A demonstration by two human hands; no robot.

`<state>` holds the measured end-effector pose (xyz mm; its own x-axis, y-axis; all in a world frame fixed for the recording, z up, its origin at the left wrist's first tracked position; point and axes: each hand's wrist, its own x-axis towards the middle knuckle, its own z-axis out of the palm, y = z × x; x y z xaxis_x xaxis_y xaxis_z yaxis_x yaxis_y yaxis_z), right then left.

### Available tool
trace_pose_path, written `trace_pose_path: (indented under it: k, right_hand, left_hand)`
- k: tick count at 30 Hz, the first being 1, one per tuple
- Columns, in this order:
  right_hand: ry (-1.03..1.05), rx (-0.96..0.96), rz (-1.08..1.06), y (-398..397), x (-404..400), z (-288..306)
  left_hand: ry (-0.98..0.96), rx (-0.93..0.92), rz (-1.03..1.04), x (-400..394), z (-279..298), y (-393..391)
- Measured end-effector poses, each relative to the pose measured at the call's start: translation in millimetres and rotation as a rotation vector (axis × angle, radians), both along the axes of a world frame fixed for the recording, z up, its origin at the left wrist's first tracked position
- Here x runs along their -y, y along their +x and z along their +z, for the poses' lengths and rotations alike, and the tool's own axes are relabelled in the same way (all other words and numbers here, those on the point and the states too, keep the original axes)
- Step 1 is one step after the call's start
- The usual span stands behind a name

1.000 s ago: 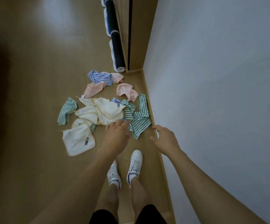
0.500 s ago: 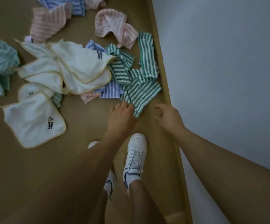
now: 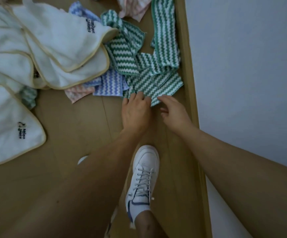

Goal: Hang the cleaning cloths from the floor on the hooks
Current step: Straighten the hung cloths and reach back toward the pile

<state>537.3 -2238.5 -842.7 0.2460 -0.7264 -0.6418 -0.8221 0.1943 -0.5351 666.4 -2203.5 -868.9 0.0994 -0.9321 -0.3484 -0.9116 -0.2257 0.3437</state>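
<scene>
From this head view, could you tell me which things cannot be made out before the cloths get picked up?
1. Hooks: none in the head view, outside the frame.
2. Left hand fingertips on the green striped cloth: seen from the back, so the grip is hidden.
3. Pink striped cloth: cut off by the top edge.
4. Blue striped cloth: mostly buried under the white cloths.
5. Left shoe: hidden behind the left forearm.
</scene>
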Motion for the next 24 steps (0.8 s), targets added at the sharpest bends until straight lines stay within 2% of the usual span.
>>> trace_pose_path:
  k: [3, 6, 11, 14, 24]
  right_hand:
    - [0.003, 0.018, 0.026, 11, 9, 23]
    - [-0.096, -0.002, 0.026, 26, 24, 58]
    - [-0.276, -0.013, 0.000, 60, 54, 140]
    - [-0.388, -0.015, 0.043, 78, 70, 204]
    - [-0.554, 0.109, 0.139, 129, 100, 457]
  left_hand:
    - [-0.016, -0.128, 0.014, 7, 35, 19]
    - [-0.066, -0.229, 0.037, 20, 82, 37]
    - [-0.151, -0.261, 0.042, 45, 176, 71]
    - [-0.181, -0.300, 0.053, 61, 242, 92]
    - [-0.218, -0.360, 0.008, 86, 484, 149]
